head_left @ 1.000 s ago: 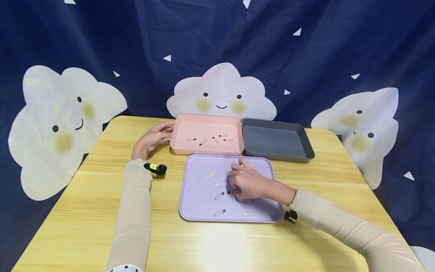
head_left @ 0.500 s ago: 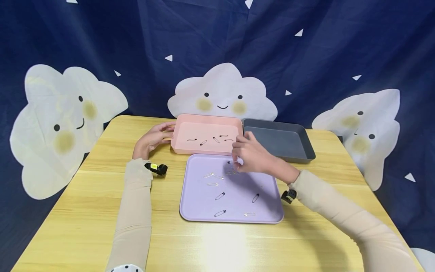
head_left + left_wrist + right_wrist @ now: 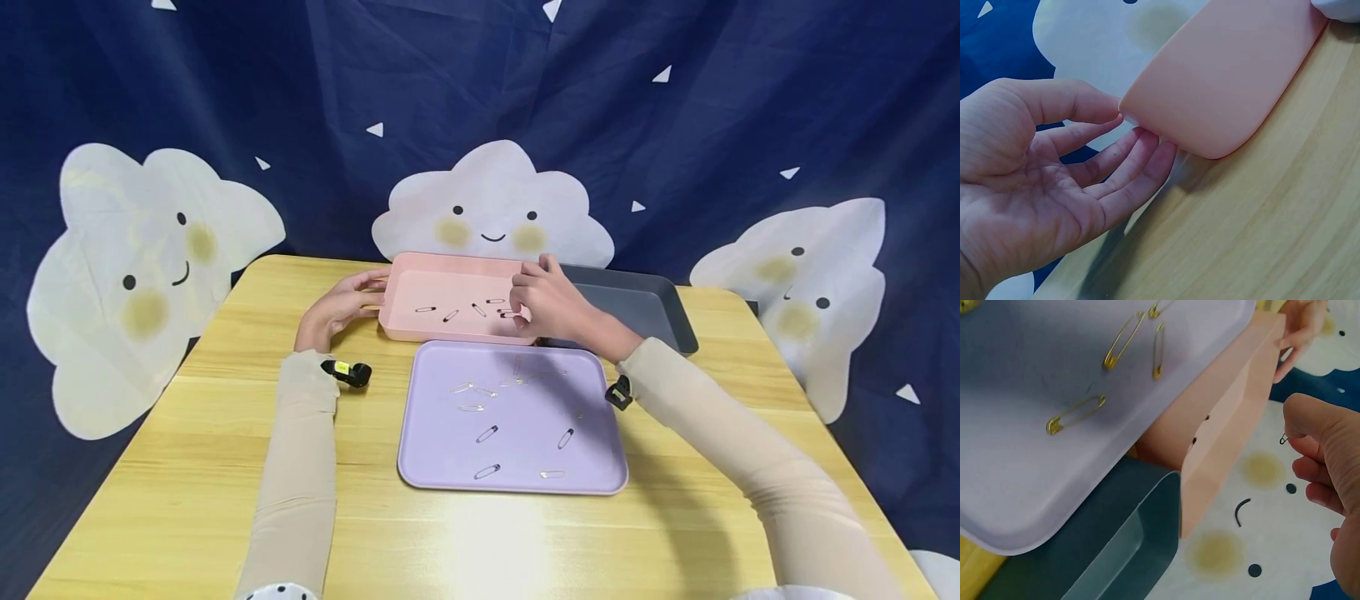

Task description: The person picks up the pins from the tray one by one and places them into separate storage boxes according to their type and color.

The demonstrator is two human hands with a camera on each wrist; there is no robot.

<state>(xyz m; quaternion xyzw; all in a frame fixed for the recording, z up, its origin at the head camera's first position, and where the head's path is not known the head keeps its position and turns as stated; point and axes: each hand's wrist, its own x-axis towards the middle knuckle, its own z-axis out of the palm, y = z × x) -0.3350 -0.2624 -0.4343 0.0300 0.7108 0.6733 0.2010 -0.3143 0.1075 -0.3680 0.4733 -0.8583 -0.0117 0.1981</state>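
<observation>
My right hand (image 3: 551, 304) pinches a safety pin between thumb and forefinger, over the right end of the pink tray (image 3: 420, 279). A small end of that safety pin (image 3: 1283, 439) sticks out past the fingertips in the right wrist view. My left hand (image 3: 341, 307) touches the outside of the pink tray's left end, thumb near the rim and fingertips on the wall. Several dark safety pins (image 3: 478, 310) lie inside the pink tray. In front of it, the lavender tray (image 3: 435, 454) holds loose gold safety pins (image 3: 471, 408) and a few black safety pins (image 3: 487, 472).
A dark grey tray (image 3: 678, 321) stands right beside the pink tray, partly behind my right hand. All three trays rest on a light wooden table (image 3: 360, 467). A navy curtain (image 3: 315, 100) with cloud faces hangs behind the table's far edge.
My right hand has picked up a safety pin from the lavender tray and moved it up and away to above the pink tray. My left hand stays at the pink tray's end.
</observation>
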